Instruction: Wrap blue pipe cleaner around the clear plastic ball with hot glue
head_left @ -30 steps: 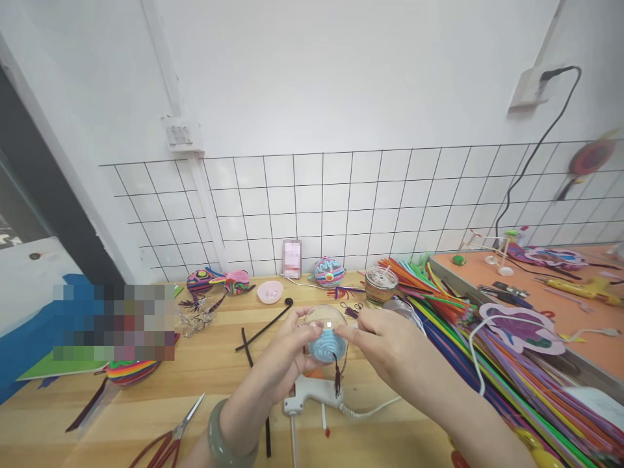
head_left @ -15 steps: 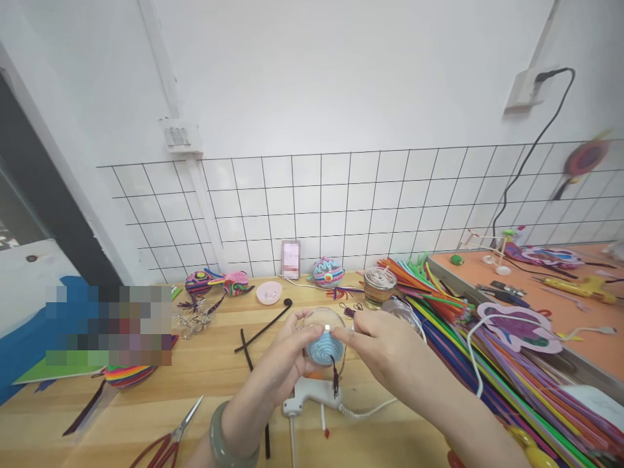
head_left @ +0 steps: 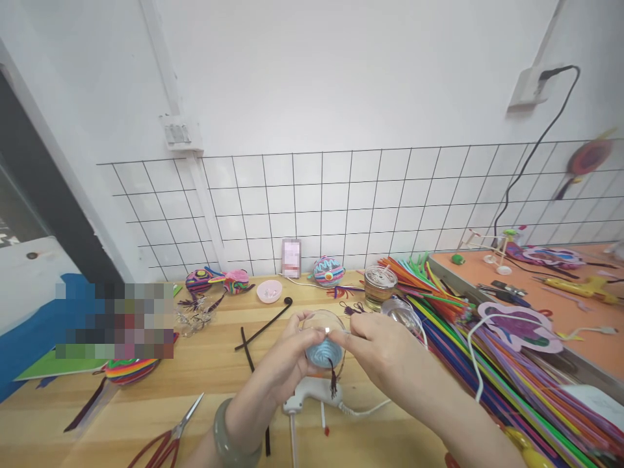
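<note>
Now that my right hand (head_left: 377,343) sits nearer my left thumb (head_left: 312,337), the blue coil (head_left: 322,353) seems better pinned — left hand (head_left: 286,356) gripping the clear ball (head_left: 320,318) near the glue gun (head_left: 312,390), right curled, contents unclear.

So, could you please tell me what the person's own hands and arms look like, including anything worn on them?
The left hand and right hand are both bare, without gloves. No sleeve shows on the visible part of either forearm. A smooth, rounded, grey-green bangle circles the left arm near the wrist; none shows on the right.
</note>
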`<state>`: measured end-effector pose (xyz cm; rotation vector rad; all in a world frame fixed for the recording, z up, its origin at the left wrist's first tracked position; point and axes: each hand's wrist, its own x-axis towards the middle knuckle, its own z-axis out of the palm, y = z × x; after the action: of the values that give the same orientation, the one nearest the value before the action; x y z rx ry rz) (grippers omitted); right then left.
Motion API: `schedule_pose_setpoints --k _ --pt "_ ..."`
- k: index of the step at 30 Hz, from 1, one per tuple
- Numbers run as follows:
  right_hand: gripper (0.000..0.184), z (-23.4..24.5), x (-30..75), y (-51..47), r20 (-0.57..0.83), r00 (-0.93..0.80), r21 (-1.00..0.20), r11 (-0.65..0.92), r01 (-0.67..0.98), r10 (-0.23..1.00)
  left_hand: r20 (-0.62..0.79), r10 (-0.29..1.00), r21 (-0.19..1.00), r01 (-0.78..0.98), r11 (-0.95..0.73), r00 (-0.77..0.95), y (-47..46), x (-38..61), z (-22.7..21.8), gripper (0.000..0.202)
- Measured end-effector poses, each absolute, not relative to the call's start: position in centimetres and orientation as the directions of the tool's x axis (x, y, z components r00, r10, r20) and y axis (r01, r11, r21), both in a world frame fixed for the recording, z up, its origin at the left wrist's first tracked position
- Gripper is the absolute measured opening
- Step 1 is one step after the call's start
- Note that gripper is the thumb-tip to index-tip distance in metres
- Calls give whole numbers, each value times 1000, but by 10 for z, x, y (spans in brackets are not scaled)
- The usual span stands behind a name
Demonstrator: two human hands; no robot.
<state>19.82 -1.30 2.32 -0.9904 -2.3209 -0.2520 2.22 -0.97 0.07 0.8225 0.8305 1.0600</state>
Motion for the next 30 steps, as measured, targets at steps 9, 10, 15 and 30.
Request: schedule_pose_setpoints --k 9,10,15,30 --pt "29 18 204 -11 579 -633 27 763 646 515 -160 948 857 -437 272 276 -6 20 -1 44" --pt "26 18 204 -11 579 -618 -12 763 646 532 -162 947 851 -447 277 279 -6 20 -1 46" --pt "20 18 205 -11 574 -583 -137 769 624 576 -148 943 835 -473 281 299 -6 18 -1 47" --pt "17 20 211 -5 694 -525 -77 775 627 493 -154 939 813 -501 298 308 -7 18 4 52"
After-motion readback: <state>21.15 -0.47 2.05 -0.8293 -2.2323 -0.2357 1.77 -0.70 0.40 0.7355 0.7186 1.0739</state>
